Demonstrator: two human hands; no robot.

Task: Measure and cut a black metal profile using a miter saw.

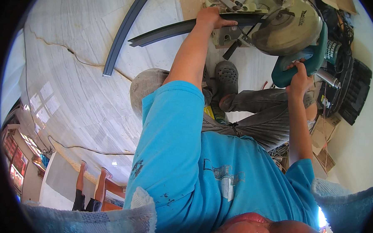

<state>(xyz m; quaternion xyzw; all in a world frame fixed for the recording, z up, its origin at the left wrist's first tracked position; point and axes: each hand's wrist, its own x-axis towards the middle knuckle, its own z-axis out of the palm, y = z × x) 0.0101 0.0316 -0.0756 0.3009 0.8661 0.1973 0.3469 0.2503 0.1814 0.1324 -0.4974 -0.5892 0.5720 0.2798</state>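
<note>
1. Head view: your left hand (210, 17) presses flat on the dark strip (173, 30), fingers together over it, where it runs under the saw (282, 25). The strip lies on the pale floor (83, 91); a second, curved strip (123, 32) lies near it.
2. Your right hand (298, 77) has its fingers clamped round the saw's teal handle (297, 65).
3. You seem to be at the cutting step: next, keep the strip pinned and the blade path free of your left hand.
</note>
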